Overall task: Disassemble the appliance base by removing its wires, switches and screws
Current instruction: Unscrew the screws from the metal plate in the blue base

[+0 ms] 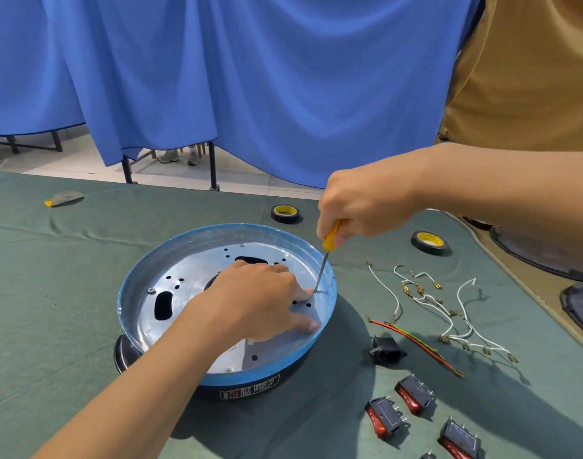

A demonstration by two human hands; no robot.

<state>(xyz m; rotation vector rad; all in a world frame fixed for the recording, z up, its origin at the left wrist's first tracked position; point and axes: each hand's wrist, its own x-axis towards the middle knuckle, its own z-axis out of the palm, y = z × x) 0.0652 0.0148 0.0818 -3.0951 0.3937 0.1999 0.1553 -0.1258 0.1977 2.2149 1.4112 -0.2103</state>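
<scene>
**Head view**

- Appliance base (267, 371): round, with a black body, a blue rim and a silver metal plate inside. It is set on the green tabletop (68, 293), left of centre and directly below both hands.
- Right hand (366, 203): held above the far right rim of the base. Its fingers are clamped around the yellow handle of a screwdriver (325, 260).
- The screwdriver shaft is tilted down and to the left. Its tip is seated on a screw (315, 290) at the plate's right edge.
- Left hand (260, 299): laid palm-down on the plate, fingers apart and stretched out, nothing gripped. One fingertip is placed just beside the screw under the tip, and another is pressed near the inner wall below it.
- A second screw (151, 289) is seen seated on the plate's left side.
- Right of the base, on the tabletop, the following are laid out:
  - a tangle of white wires (449, 313) with brass terminals
  - a red and yellow-green wire pair (419, 342)
  - a black socket (386, 349)
  - three red-faced rocker switches (414, 394), nearest the viewer; a fourth piece is cut off at the bottom edge
- Two black tape rolls (285, 213) are noted, one beyond the base and one to its right.
- A blue curtain (250, 77) is hung behind the tabletop.
</scene>
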